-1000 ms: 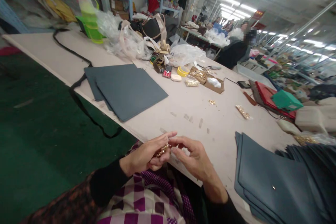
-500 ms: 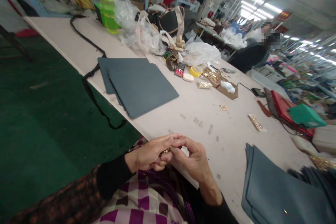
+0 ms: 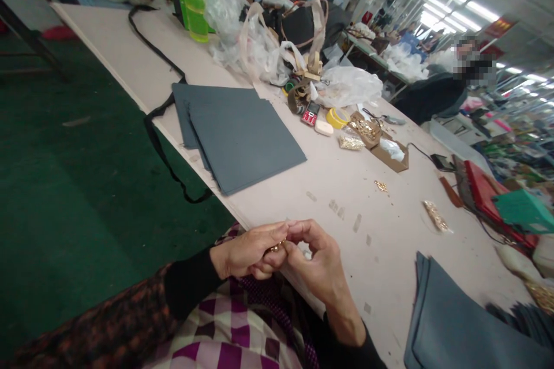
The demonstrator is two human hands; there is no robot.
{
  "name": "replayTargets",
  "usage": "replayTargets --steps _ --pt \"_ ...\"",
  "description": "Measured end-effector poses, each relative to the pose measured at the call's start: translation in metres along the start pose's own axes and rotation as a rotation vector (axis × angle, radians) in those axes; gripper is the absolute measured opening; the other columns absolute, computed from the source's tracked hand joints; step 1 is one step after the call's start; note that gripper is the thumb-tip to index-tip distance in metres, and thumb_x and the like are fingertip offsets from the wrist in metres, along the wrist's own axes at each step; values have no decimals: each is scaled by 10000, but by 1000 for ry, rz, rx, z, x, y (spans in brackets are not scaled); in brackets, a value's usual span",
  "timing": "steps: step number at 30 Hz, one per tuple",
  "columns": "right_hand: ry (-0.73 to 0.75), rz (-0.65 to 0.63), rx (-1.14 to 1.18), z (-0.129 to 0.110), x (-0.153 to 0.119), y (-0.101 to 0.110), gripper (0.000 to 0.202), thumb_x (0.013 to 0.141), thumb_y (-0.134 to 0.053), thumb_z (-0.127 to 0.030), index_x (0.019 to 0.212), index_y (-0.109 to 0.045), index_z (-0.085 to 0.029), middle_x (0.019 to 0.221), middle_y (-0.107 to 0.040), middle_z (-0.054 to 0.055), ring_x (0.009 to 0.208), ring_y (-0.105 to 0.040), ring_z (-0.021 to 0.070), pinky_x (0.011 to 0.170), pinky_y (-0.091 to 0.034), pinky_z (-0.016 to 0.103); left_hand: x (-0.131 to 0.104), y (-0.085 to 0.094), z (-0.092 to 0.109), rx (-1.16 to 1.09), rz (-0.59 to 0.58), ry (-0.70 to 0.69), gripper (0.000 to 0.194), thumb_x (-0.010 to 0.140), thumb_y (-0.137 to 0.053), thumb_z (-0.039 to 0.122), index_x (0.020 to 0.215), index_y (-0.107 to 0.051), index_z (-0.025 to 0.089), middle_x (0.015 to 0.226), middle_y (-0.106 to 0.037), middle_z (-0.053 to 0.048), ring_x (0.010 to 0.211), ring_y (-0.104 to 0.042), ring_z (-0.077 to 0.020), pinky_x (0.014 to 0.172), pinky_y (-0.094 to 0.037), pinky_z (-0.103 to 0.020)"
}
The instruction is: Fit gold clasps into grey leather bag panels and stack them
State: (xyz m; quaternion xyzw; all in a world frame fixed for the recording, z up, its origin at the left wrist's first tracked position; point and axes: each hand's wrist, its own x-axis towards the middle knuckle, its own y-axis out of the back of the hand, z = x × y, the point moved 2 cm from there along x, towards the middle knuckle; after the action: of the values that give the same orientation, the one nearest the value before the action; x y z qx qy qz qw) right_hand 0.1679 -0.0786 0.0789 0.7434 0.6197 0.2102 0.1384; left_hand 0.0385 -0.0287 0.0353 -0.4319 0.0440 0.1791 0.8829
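Note:
Just over the table's near edge, above my lap, my two hands meet. My left hand (image 3: 255, 251) is closed, its fingers curled around several small gold metal fittings (image 3: 277, 246) that show between thumb and fingers. Thumb and forefinger of my right hand (image 3: 318, 256) pinch together right at those fittings; what they grip is hidden. On the table beyond lies a stack of flat dark grey-blue sheets (image 3: 246, 135). To the right, a folded grey-blue piece (image 3: 471, 317) lies near the edge. A small heap of gold fittings (image 3: 381, 185) rests farther out.
A cardboard box (image 3: 389, 155), a yellow tape roll (image 3: 337, 118), a red phone-like device (image 3: 310, 114) and a bag of gold parts (image 3: 435, 216) are on the table. A green bottle (image 3: 194, 3) and plastic bags (image 3: 350, 86) stand behind. A black strap (image 3: 167, 155) hangs off the left edge.
The view has shifted, so the table's things appear farther right. Both hands stay together in nearly the same pose around the gold fittings.

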Motion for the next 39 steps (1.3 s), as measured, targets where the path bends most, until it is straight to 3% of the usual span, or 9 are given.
replayTargets --steps 9,13,17,20,24,29,32,35,39 --pt "-120 -52 112 11 10 -14 248 768 -637 -170 1006 -580 -212 786 -690 -11 724 -662 137 696 -514 251 -5 14 7 4 -2 -41 533 921 -474 568 1322 -470 217 521 -320 104 385 -155 -49 332 -180 -109" --pt "-144 -40 136 12 14 -20 191 803 -643 -215 991 -606 -200 783 -695 5 698 -650 136 681 -508 251 -6 15 7 3 28 -38 481 927 -482 544 1297 -474 237 537 -301 107 392 -172 -50 355 -179 -108" --pt "-194 -26 201 12 19 -26 189 800 -642 -224 986 -650 -189 829 -708 27 743 -659 154 698 -526 262 -1 19 7 -59 55 -83 359 922 -493 536 1095 -511 222 528 -331 104 387 -172 -47 346 -171 -111" --pt "-254 -37 317 18 27 -29 153 807 -645 -278 911 -701 -180 832 -729 42 751 -666 170 706 -541 284 -2 22 8 -85 99 -168 341 930 -495 501 1130 -490 225 525 -383 103 378 -159 -48 333 -160 -127" --pt "-166 -9 253 21 61 -31 179 813 -673 -321 920 -739 -194 815 -743 40 730 -665 182 703 -539 313 -17 27 7 -76 271 -300 415 914 -539 494 1202 -503 198 533 -405 106 379 -133 -43 336 -134 -154" --pt "327 -48 -221 5 132 -54 214 942 -503 -229 985 -713 -222 931 -740 60 861 -655 203 802 -495 329 -49 37 2 32 594 -356 468 756 -745 474 1060 -585 157 504 -299 133 405 -154 -30 378 -128 -170" --pt "463 -146 -568 1 154 -71 278 955 -416 -131 996 -687 -180 903 -731 105 875 -628 237 818 -465 347 -66 49 -3 110 826 -360 513 740 -717 573 1004 -585 154 519 -304 133 404 -145 -23 380 -104 -174" --pt "460 -260 -700 4 145 -70 296 926 -382 -60 994 -654 -155 870 -719 115 847 -625 240 788 -457 337 -79 61 -10 123 991 -392 574 729 -694 631 1043 -559 171 605 -447 100 396 -175 -10 374 -103 -172" --pt "273 -500 -538 9 101 -33 266 884 -405 -55 1019 -596 -182 835 -721 48 767 -651 182 703 -458 271 -87 63 -18 95 1013 -454 515 747 -705 594 1028 -576 183 725 -569 51 397 -215 -1 369 -143 -161"
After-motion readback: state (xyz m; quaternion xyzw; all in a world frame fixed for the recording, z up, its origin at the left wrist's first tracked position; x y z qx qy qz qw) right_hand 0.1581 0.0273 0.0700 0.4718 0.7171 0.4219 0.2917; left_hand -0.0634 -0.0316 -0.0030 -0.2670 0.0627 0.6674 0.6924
